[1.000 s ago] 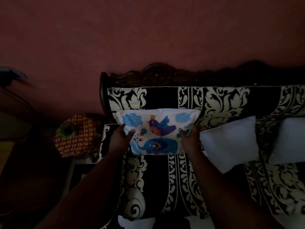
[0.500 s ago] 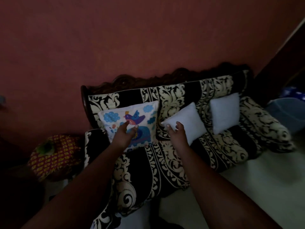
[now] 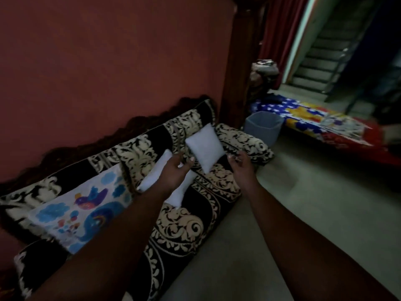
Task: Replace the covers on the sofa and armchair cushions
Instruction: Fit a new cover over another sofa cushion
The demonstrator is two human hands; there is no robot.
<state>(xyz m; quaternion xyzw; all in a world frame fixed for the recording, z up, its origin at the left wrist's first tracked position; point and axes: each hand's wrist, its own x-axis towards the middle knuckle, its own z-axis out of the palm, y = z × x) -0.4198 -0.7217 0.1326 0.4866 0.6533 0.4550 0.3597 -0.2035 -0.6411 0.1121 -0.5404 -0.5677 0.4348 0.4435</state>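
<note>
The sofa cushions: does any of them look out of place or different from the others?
Yes. Only the printed cushion at the near end wears a cover, with a bird and an elephant. The two white cushions further along the sofa are bare and sit tilted on a corner.

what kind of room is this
Most likely a home living room: a carved-wood sofa with patterned upholstery stands against a red wall, cushions lie on it, and a staircase shows through the doorway.
</note>
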